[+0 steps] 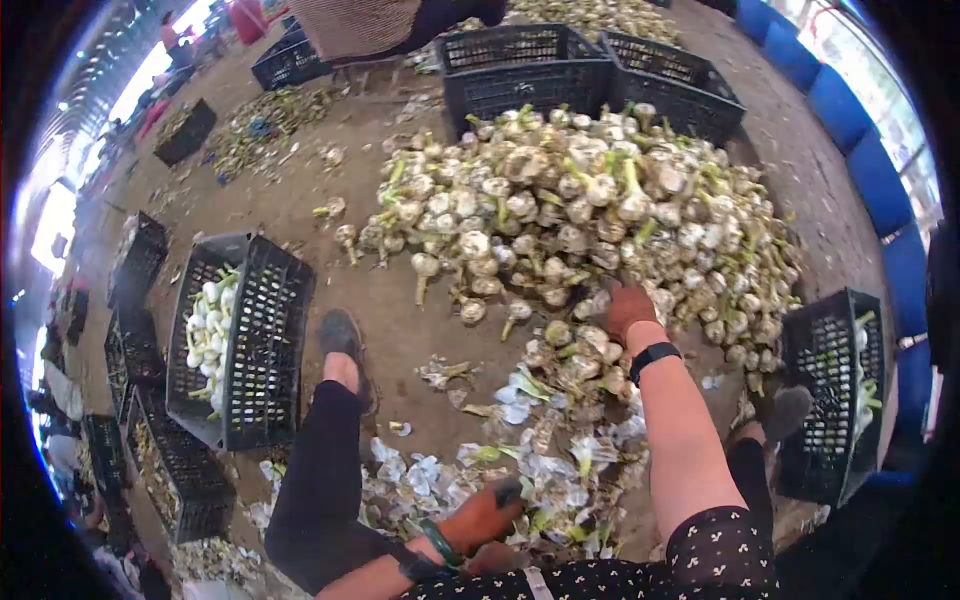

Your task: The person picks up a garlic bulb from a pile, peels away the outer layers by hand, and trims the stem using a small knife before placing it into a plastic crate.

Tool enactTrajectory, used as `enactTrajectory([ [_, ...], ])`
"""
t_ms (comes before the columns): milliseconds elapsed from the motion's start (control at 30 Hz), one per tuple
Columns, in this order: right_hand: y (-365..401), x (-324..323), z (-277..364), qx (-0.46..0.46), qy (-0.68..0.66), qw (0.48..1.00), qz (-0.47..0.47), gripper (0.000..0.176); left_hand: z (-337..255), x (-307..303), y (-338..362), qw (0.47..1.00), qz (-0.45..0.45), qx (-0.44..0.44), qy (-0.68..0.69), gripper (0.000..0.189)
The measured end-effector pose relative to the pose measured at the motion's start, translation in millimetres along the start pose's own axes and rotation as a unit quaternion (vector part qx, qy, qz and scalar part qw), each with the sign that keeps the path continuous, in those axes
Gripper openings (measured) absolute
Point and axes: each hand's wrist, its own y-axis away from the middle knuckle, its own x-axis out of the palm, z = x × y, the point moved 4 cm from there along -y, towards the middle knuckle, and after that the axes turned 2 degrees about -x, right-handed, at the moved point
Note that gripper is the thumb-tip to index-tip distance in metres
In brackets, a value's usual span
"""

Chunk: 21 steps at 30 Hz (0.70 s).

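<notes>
A large heap of garlic bulbs [560,200], many with stem stubs, lies on the ground in front of me. My right hand [628,308], in an orange-brown glove, reaches into the heap's near edge. Its fingers curl over a garlic bulb [592,306], and their tips are partly hidden among the bulbs. Low in the view, my left hand [482,520], gloved alike with dark fingertips, is closed near my lap. What it holds, if anything, is hidden. Beneath and beyond it lie peeled garlic skins [425,475] and leaf scraps.
To my left stands a black crate [270,340] with cleaned white garlic [211,335]. Another crate [830,400] with some garlic is at my right. Two crates [525,75] [670,85] stand behind the heap. More crates line the far left, with people beyond; blue panels [845,105] edge the right.
</notes>
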Motion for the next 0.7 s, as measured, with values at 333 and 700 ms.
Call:
enactTrajectory([
  [333,44.9,-14.9,-37.8,0.123,-0.475,0.827,-0.275,0.057,-52.4,2.1,8.2,0.956,0.063,0.173,-0.228,0.037],
  [700,237.8,-96.7,20.0,0.052,-0.957,0.26,0.12,0.046,-194.0,31.1,48.1,0.91,-0.086,0.375,-0.154,0.038],
])
